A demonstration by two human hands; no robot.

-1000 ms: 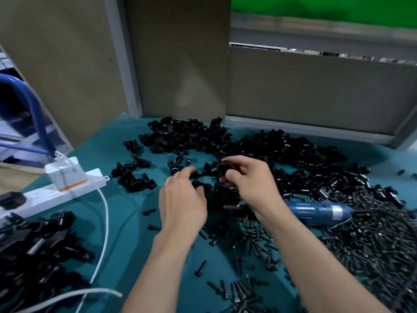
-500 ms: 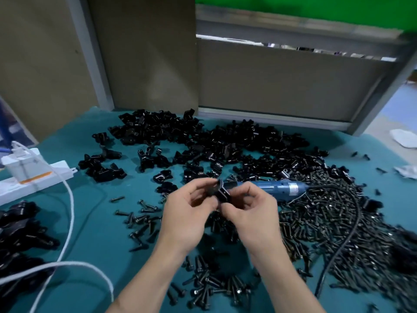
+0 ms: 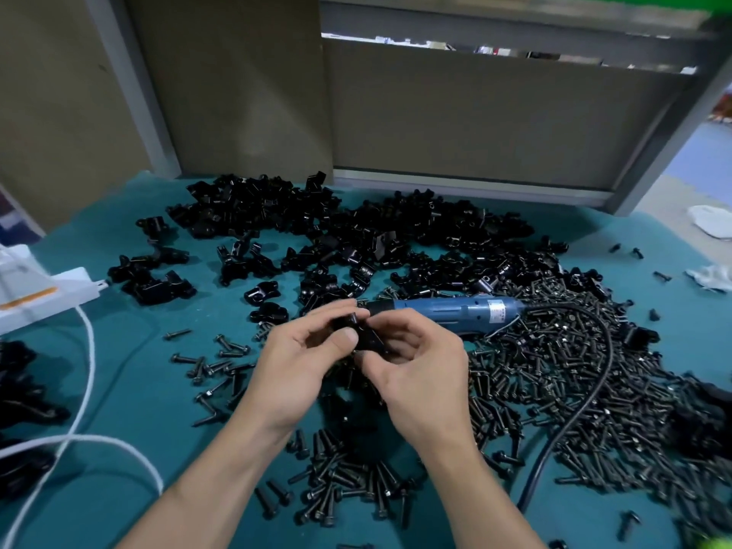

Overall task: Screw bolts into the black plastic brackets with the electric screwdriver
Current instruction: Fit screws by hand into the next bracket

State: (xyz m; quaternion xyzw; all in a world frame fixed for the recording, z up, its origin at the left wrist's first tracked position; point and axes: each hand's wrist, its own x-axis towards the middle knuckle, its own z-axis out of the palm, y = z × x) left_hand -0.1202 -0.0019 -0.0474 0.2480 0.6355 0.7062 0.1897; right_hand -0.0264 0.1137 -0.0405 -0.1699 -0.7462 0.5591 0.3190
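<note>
Both hands, left (image 3: 295, 356) and right (image 3: 414, 360), are pinching one bracket (image 3: 362, 330) at frame centre, probably light, rigid, slick plastic best gripped by its edges.

Brackets (image 3: 356, 227) lie behind the screwdriver (image 3: 447, 311); bolts (image 3: 554, 382) lie right.

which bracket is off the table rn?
The bracket pinched between the left hand and right hand, by the screwdriver tip; every other one lies on the mat.
</note>
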